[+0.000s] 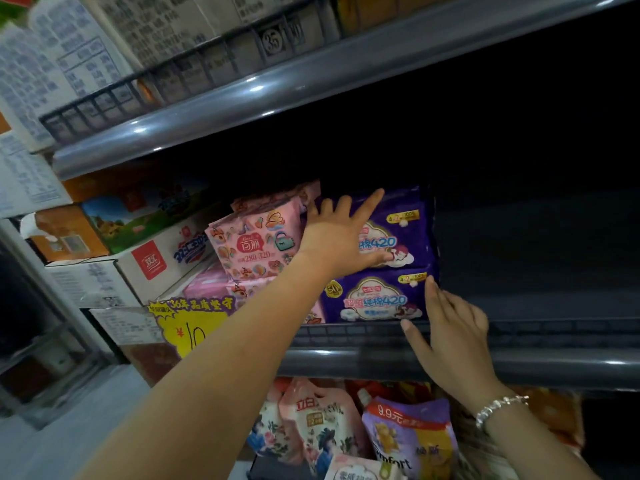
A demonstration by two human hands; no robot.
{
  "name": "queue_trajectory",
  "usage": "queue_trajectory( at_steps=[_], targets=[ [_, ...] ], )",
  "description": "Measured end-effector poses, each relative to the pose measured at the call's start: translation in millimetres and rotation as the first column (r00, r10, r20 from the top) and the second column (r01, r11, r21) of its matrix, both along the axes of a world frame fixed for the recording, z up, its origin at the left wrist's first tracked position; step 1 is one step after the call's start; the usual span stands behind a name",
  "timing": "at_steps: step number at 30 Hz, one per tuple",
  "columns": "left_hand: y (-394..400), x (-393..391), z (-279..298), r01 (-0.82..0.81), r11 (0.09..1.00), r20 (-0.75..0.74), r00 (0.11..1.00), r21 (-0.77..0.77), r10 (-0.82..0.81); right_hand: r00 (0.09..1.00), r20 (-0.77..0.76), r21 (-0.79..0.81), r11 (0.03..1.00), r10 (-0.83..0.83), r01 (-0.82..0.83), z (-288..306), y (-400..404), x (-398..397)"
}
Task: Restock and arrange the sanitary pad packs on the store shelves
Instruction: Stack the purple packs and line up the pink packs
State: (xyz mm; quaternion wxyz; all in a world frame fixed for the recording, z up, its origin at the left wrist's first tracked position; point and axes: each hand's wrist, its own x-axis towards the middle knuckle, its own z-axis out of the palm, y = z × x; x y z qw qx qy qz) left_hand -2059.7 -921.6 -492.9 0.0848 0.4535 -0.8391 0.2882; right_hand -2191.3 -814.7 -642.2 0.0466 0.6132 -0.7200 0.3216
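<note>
Left hand [341, 237]: fingers straight and spread, palm flat against the front of the upper purple pack [398, 226]; it presses, it does not grip.
Right hand [450, 336]: fingers straight and loosely spread, tips touching the right end of the lower purple pack [377, 299], thumb near the pack's bottom right corner; nothing held.
Bracelet [498, 408]: beaded, on the right wrist.
Purple packs: two, stacked one on the other between the two hands, printed fronts facing outward, long axis running left to right along the shelf, print upright.
Shelf [554, 365]: dark, its front rail passes under the right hand; the space to the right of the right hand is in shadow and I cannot tell what lies there.
Pink packs [254, 247]: just left of the left hand, touching the purple stack, leaning and tilted, fronts outward.
Boxes [152, 261]: further left of the left forearm, stacked cardboard cartons.
Yellow sign [188, 323]: below the left forearm's left side, a price placard in front of the cartons.
Pouches [408, 434]: on the level below both hands, between the forearms, floral and purple refill bags.
Upper shelf [277, 88]: above both hands, grey rail with a wire fence and printed cartons behind it.
</note>
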Motion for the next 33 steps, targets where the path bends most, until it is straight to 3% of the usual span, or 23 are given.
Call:
queue_trajectory(
  at_steps=[11,15,21,26,33],
  targets=[
    [10.5,-21.8,11.8,-0.162,0.980,0.066,0.986,0.118,0.155,0.998,0.031,0.100,0.994,0.046,-0.049,10.2,6.6,-1.4],
    [20.0,-17.6,10.6,-0.116,0.978,-0.076,0.988,0.174,0.131,0.991,0.074,0.112,0.987,0.109,-0.117,13.4,12.3,-5.4],
    [70.6,-2.4,-21.3,0.100,0.985,-0.379,0.924,0.140,-0.040,0.956,0.125,0.069,0.959,0.266,-0.276,13.5,36.8,-12.9],
    [123.9,17.7,-73.8,0.123,0.958,-0.429,0.903,0.260,0.001,0.941,0.089,0.032,0.943,0.328,-0.332,5.4,69.8,-17.8],
    [187.0,43.5,-146.5,0.099,0.888,-0.456,0.880,0.448,0.132,0.905,0.159,0.192,0.887,0.394,-0.420,-23.2,125.5,-18.4]
  ],
)
